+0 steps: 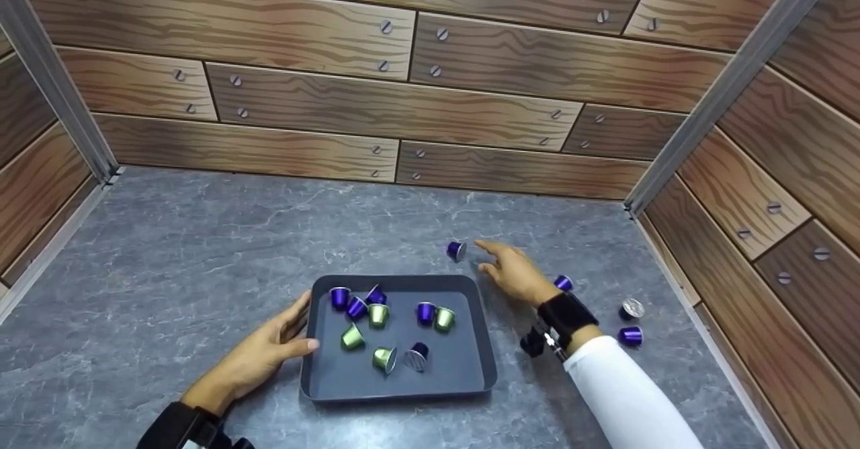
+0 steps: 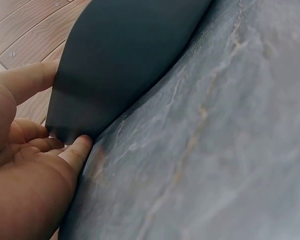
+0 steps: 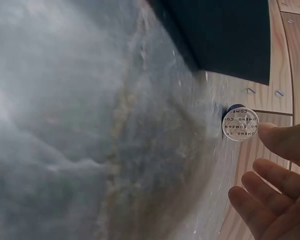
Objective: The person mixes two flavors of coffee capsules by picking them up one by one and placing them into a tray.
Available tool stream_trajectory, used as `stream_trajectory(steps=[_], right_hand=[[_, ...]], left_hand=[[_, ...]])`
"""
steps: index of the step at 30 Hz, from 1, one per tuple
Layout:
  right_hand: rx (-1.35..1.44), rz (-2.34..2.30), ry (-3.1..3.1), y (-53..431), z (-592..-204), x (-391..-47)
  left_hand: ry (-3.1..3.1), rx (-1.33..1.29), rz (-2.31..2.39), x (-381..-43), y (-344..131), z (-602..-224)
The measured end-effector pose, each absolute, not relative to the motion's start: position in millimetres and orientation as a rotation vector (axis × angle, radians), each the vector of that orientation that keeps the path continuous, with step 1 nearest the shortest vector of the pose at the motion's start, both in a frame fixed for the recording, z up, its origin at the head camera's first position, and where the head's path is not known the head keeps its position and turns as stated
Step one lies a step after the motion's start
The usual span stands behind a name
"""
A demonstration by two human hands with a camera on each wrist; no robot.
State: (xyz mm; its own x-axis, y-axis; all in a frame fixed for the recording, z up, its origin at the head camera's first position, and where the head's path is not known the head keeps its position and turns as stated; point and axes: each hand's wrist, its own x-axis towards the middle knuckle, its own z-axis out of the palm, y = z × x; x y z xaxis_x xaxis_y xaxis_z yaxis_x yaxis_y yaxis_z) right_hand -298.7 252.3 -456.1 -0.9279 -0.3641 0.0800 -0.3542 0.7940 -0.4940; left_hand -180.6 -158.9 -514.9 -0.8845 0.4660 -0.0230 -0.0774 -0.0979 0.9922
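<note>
A dark grey tray [image 1: 399, 392] holds several purple coffee capsules [image 1: 425, 312] and several green coffee capsules [image 1: 351, 337]. At its left side, my left hand [image 1: 269, 348] holds the wall, thumb over the rim and fingers along the outside. The left wrist view shows those fingertips low on the tray wall [image 2: 120, 55]. Beyond the tray's far right corner, a single purple capsule [image 1: 456, 251] lies on its side, its printed foil lid [image 3: 241, 124] facing my right hand [image 1: 516, 273]. That hand's fingers are extended and spread, with nothing between them.
Right of the tray, a purple capsule [image 1: 563, 283] lies behind my right wrist. Farther right are a capsule with its silver lid up [image 1: 631, 309] and another purple capsule [image 1: 630, 336]. Wood-patterned walls [image 1: 302, 93] enclose the grey marbled tabletop [image 1: 222, 234] at the back and sides.
</note>
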Motion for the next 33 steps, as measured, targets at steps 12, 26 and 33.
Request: stream_trajectory(steps=[12,26,33], right_hand=[[-0.839,-0.421,2.987,240,-454,-318],[-0.964,-0.203,2.903,227,-454,-330],[-0.974,-0.175,2.907,224,-458,-333]], left_hand=[[1.810,0.476,2.010,-181,-160,-513],[1.821,0.525,2.009,-181,-160,-513],[1.810,0.517,2.006,-182,-161,-514]])
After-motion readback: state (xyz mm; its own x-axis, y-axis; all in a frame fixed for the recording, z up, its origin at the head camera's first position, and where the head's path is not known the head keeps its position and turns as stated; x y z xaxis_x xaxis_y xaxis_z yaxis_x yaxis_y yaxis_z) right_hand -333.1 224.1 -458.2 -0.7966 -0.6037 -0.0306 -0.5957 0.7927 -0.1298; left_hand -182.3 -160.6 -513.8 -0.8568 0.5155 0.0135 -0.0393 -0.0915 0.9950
